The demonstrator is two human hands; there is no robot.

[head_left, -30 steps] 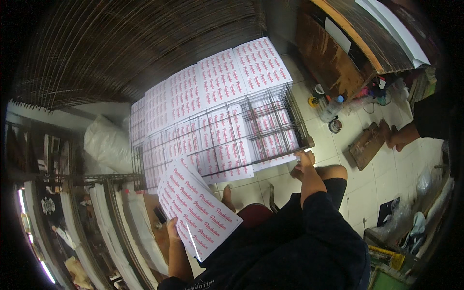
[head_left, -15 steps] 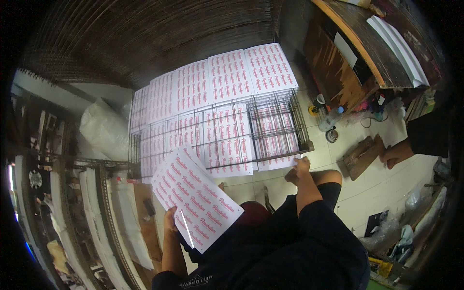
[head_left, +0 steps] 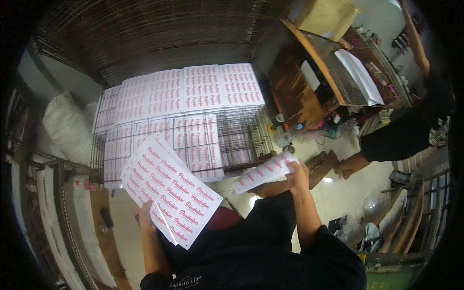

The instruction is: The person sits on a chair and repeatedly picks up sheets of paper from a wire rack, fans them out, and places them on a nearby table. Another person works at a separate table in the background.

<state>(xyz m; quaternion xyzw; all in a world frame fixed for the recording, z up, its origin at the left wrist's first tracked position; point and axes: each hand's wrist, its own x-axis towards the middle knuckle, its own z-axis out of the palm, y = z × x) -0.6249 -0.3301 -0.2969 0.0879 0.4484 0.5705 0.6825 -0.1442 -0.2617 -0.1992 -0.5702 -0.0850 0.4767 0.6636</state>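
A few white sheets printed with rows of red lettering point(head_left: 169, 193) are gripped at their lower left edge by my left hand point(head_left: 146, 216), fanned slightly apart. My right hand point(head_left: 298, 180) pinches one more such sheet point(head_left: 263, 174) by its right end; the sheet bends and is seen at a slant, apart from the rack. In front of me stands a wire drying rack point(head_left: 246, 135), with more printed sheets point(head_left: 200, 89) lying side by side on its tiers. Wire hides part of the lower ones.
A worn wooden cabinet point(head_left: 309, 72) at the far right carries a cardboard box point(head_left: 327, 18) and white paper point(head_left: 358, 76). Another person's dark-clothed limb point(head_left: 396, 145) reaches in from the right. A bulging plastic sack point(head_left: 67, 125) sits at left, above leaning screen frames point(head_left: 50, 217).
My right hand has drawn its sheet off the rack's near right tier, toward me. My left hand keeps its sheets. The view has shifted to the right, and the other person's raised arm now shows.
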